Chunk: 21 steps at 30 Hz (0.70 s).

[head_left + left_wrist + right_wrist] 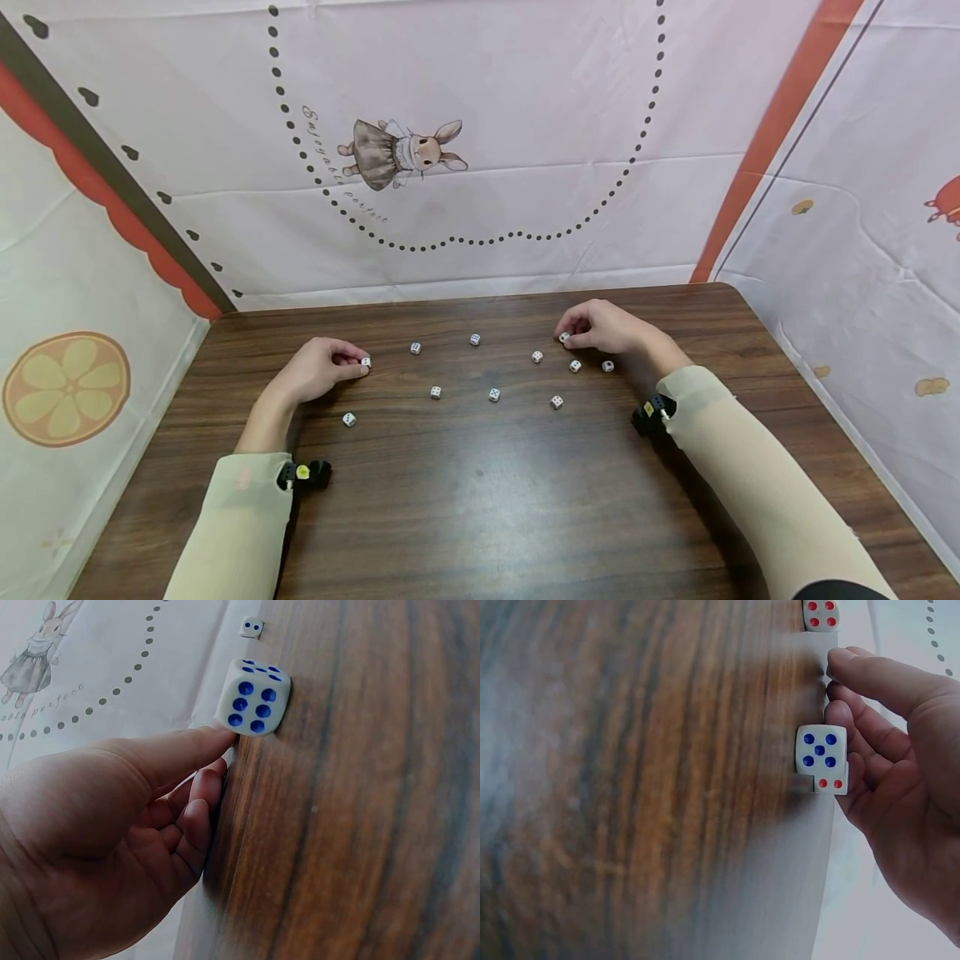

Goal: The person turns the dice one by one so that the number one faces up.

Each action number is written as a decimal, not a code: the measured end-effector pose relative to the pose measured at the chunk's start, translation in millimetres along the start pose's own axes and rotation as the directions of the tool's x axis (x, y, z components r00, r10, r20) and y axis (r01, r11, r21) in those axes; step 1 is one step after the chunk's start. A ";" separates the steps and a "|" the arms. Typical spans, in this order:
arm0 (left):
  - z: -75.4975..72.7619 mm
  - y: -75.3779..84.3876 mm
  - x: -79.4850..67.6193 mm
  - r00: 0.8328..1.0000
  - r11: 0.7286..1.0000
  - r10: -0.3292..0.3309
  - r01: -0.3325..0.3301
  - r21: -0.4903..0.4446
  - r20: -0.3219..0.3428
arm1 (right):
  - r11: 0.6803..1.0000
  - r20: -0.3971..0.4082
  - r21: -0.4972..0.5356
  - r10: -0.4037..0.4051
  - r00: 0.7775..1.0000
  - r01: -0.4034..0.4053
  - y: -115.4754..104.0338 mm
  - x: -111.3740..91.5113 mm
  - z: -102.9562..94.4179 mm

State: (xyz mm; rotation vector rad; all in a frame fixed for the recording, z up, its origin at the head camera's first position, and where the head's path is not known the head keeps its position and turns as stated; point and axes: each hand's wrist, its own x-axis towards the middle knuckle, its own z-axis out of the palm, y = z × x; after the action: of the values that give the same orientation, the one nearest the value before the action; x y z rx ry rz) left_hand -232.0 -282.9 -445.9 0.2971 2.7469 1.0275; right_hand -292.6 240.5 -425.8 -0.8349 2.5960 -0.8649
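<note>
My left hand [321,367] pinches a small white die [366,362] at its fingertips, low over the table's left side. A nearer loose die [253,701] with blue pips hides the thumb tip in the left wrist view. At the back right, my right hand [609,327] holds another white die [564,337] between thumb and fingers. That held die is not clear in the right wrist view, where a loose die [821,750] with five blue pips stands in front of the fingers. Close to this hand lie more dice, one [575,366] just below the thumb.
Several other dice lie spread over the brown wooden table [480,500], including one [475,339] at the back and one [494,395] near the middle. A printed cloth [525,125] hangs behind the table, with more cloth along both sides.
</note>
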 end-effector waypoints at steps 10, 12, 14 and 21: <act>-0.1 1.0 0.6 1.000 1.000 -0.002 0.002 0.004 0.003 | 0.997 -0.059 0.061 0.056 0.997 -0.052 5.4 -3.9 -2.8; -0.1 0.8 0.5 1.000 1.000 -0.003 0.003 0.003 0.002 | 0.997 -0.067 0.053 0.058 0.996 -0.054 7.0 -4.2 -3.1; 0.0 0.5 0.4 1.000 1.000 -0.006 0.006 0.001 0.002 | 0.997 -0.070 0.048 0.062 0.996 -0.059 8.6 -4.4 -3.0; 0.1 0.3 0.0 1.000 1.000 -0.003 0.003 -0.001 -0.002 | 0.996 -0.096 0.038 0.084 0.992 -0.080 11.6 -2.8 -1.0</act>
State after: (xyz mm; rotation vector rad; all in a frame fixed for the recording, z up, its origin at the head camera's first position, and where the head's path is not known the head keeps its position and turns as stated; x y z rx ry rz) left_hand -231.9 -282.6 -445.7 0.2913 2.7478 1.0286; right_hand -295.8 250.2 -431.9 -0.6877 2.6699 -0.9453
